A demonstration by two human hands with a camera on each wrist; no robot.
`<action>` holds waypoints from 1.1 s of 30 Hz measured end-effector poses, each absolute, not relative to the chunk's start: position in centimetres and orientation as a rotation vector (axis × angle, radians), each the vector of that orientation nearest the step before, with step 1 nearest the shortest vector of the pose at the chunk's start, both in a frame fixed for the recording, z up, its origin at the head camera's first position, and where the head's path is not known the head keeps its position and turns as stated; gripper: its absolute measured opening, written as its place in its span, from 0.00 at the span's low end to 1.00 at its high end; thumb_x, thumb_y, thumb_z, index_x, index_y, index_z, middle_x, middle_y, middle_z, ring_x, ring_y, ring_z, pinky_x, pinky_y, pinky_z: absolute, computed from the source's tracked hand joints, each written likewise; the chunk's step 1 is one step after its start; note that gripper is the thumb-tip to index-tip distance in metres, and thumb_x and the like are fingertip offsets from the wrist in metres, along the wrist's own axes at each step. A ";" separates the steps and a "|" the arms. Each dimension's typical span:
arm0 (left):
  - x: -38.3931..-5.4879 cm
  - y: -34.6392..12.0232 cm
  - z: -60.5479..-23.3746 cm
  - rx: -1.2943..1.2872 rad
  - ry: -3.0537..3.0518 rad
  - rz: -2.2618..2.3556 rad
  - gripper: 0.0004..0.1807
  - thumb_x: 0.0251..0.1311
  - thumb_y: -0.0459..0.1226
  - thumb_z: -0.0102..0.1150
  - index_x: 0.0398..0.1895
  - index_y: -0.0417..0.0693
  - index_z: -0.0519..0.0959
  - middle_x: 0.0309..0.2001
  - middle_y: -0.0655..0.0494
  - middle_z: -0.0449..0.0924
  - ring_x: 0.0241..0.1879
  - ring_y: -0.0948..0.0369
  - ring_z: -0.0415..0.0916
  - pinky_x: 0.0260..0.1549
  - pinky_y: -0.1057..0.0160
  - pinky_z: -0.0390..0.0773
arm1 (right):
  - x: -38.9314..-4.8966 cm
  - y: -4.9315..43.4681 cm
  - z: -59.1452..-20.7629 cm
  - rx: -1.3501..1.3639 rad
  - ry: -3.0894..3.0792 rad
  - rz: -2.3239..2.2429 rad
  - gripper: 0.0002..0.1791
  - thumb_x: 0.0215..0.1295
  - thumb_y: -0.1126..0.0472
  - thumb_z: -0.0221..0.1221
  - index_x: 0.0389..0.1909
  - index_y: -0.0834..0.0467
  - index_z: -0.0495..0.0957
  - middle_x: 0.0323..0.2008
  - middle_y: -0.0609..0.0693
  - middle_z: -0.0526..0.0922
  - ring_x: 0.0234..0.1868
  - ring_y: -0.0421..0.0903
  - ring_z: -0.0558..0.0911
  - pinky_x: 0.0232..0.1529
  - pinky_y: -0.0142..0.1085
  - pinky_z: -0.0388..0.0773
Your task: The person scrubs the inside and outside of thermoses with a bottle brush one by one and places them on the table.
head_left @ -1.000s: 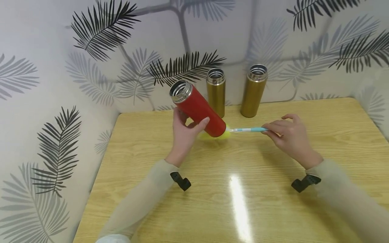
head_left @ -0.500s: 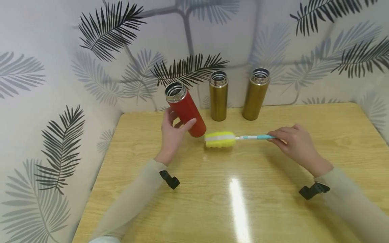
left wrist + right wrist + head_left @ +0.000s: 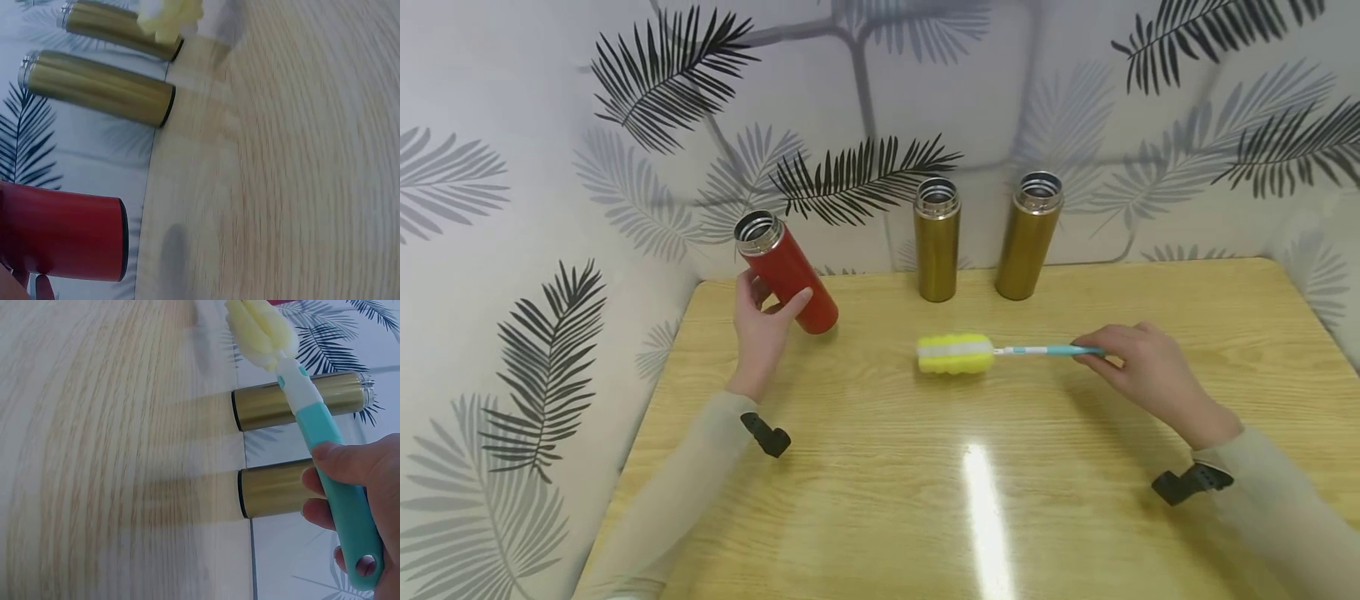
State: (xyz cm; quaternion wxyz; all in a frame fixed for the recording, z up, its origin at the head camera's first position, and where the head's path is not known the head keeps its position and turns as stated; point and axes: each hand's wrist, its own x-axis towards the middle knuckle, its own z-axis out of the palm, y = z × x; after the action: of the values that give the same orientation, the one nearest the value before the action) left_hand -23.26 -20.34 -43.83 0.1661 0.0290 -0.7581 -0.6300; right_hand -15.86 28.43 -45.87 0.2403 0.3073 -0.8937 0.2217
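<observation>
My left hand [image 3: 762, 329] grips a red thermos bottle [image 3: 797, 279], lidless and tilted with its mouth up to the left. In the left wrist view the base of the red bottle [image 3: 69, 234] shows above the table, apart from its shadow. My right hand [image 3: 1150, 371] pinches the teal handle [image 3: 1067, 350] of a bottle brush, held level to the right. Its yellow sponge head [image 3: 955, 353] points left, toward the red bottle but well apart from it. Thumb and fingers are around the handle [image 3: 337, 494] in the right wrist view.
Two lidless gold thermos bottles stand upright at the table's back edge, a left one [image 3: 937, 242] and a right one [image 3: 1030, 237]. Behind them rises a wall [image 3: 880, 92] with a leaf pattern. The wooden table [image 3: 880, 483] reflects a bright light strip.
The red bottle has moved left in my left hand, away from the gold bottles. My right hand has shifted slightly right and nearer me with the brush, whose sponge head is now fully visible.
</observation>
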 end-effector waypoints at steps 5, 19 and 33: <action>-24.0 -22.4 -44.3 0.122 -2.170 -1.736 0.40 0.59 0.41 0.77 0.71 0.49 0.66 0.65 0.51 0.75 0.64 0.57 0.73 0.60 0.54 0.75 | -15.6 28.8 -45.7 0.842 -2.494 0.612 0.10 0.63 0.56 0.73 0.41 0.58 0.89 0.33 0.49 0.90 0.27 0.45 0.85 0.30 0.41 0.71; -25.6 -27.1 -44.8 0.286 -2.138 -1.763 0.43 0.59 0.39 0.77 0.75 0.52 0.63 0.68 0.51 0.73 0.67 0.57 0.70 0.65 0.58 0.71 | -15.3 29.1 -45.6 0.827 -2.549 0.628 0.23 0.44 0.74 0.77 0.45 0.58 0.89 0.36 0.50 0.90 0.30 0.47 0.85 0.32 0.45 0.75; -26.5 -29.6 -45.6 0.332 -2.124 -1.714 0.42 0.59 0.35 0.76 0.75 0.52 0.64 0.69 0.48 0.73 0.67 0.57 0.71 0.66 0.58 0.71 | -15.4 29.3 -45.9 0.855 -2.500 0.682 0.23 0.44 0.74 0.76 0.44 0.57 0.89 0.36 0.47 0.90 0.32 0.46 0.86 0.33 0.45 0.81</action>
State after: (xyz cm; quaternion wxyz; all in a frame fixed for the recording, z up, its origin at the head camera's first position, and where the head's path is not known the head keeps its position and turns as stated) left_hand -26.54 -29.64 -45.55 0.1948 0.1186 -0.7577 -0.6115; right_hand -15.44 29.28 -45.86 0.2051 0.3066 -0.8967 0.2446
